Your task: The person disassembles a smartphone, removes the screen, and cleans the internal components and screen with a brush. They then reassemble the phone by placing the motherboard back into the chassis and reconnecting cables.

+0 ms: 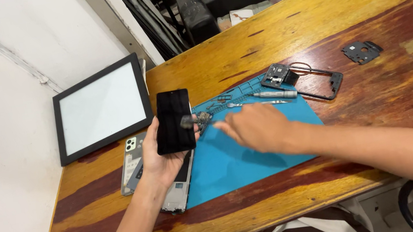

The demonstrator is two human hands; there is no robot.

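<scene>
Hands: two, both the person's own.
Left hand (pixel 160 161): lower centre-left of the frame, grasping one black phone screen (pixel 173 121), held upright with the dark glass facing the camera.
Right hand (pixel 256 127): centre, blurred, fingers spread and released, hovering over the mat and reaching toward the small parts (pixel 201 118) just right of the screen.
Mat: one blue work mat (pixel 237 161) on the wooden table (pixel 313 12).
Tools: one grey screwdriver (pixel 275 95) and one pair of tweezers (pixel 255 103) at the mat's upper edge.
Frames: one black phone frame (pixel 306 78) upper right of the mat; one small black cover piece (pixel 362 51) farther right.
Phone bodies: two under the left hand, one back cover (pixel 132 160), one chassis (pixel 177 192).
Light panel: one black-framed white panel (pixel 100 107), upper left.
</scene>
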